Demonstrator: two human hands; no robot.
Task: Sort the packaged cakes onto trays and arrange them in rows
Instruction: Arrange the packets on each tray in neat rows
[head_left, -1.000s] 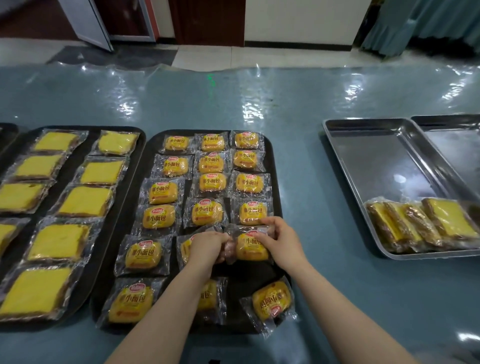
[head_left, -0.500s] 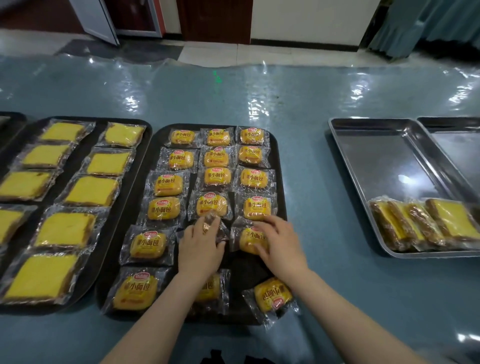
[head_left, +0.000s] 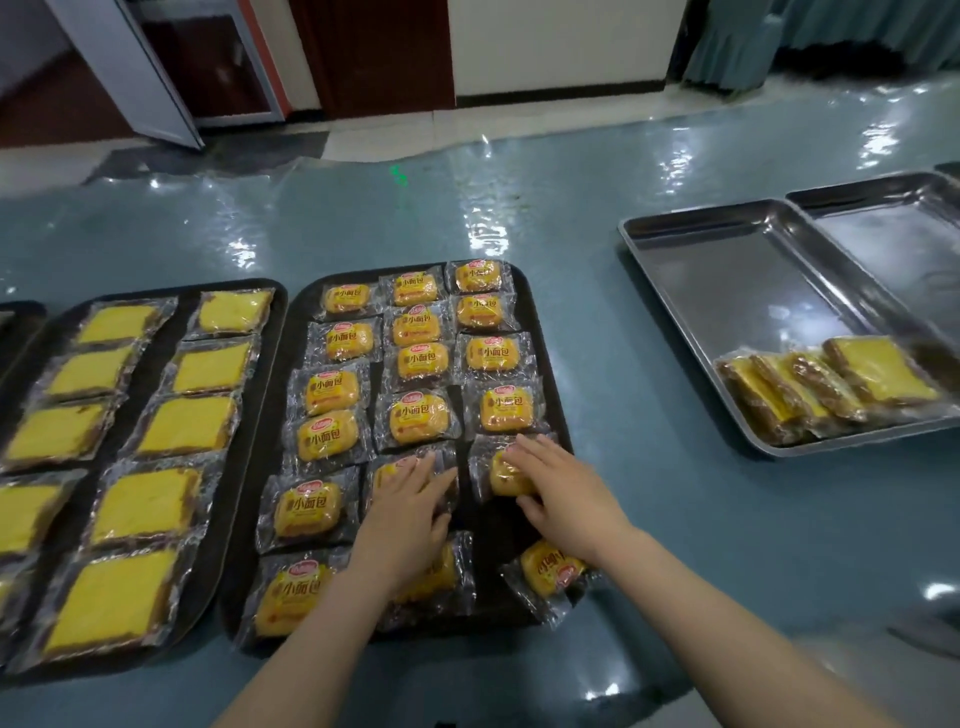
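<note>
Teal plastic sheeting covers the table (head_left: 597, 322) on which all trays rest. At my right, the steel tray (head_left: 727, 280) is mostly bare; a few flat yellow cake slices (head_left: 831, 387) lean overlapped along its near edge, and I judge these as not yet sorted. At my left, a black tray (head_left: 262, 374) holds large square sponge cakes (head_left: 187, 423) in two columns, apparently complete within view. Directly ahead, the centre black tray (head_left: 545, 364) carries small wrapped bread cakes in three columns; the far rows are aligned. My left hand (head_left: 410, 512) lies flat, fingers extended, pressing the middle-column packet (head_left: 387, 473) into its row. My right hand (head_left: 561, 493) rests with curved fingers over the right-column packet (head_left: 501, 475), thumb at its near edge; whether it grips or only presses, I cannot tell. One packet (head_left: 550, 574) sits skewed and inverted over the near right corner; straightening it, and the steel tray stock, remains.
</note>
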